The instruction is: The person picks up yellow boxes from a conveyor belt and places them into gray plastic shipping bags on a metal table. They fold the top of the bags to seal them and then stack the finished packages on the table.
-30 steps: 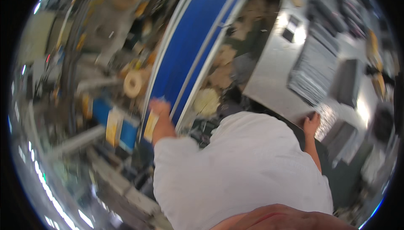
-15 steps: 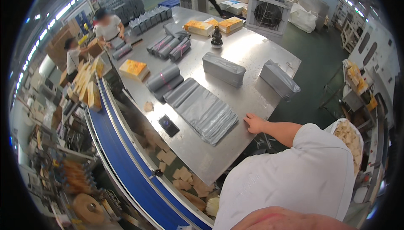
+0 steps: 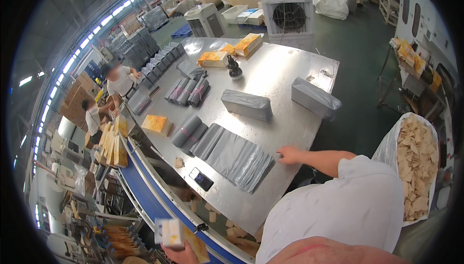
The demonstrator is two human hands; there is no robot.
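My left hand is at the lower edge, closed round a white-and-orange tissue pack above the blue conveyor belt. The pack is slightly blurred. My right hand rests by the near edge of the metal table, fingers stretched left and holding nothing I can see. Just left of its fingertips lies a flat stack of grey plastic bags. Two rolled grey bundles with a pink tie adjoin that stack. Farther off stand a grey-wrapped block and another one.
A phone lies near the table's left edge. Beyond are a dark figurine, tissue packs and tied grey rolls. Two co-workers stand at far left, beside piled packs. A sack of cardboard scraps stands at right.
My left hand has come into view at the lower edge with a tissue pack. The right hand stays at the table edge, its fingers drawn closer together. The view has shifted.
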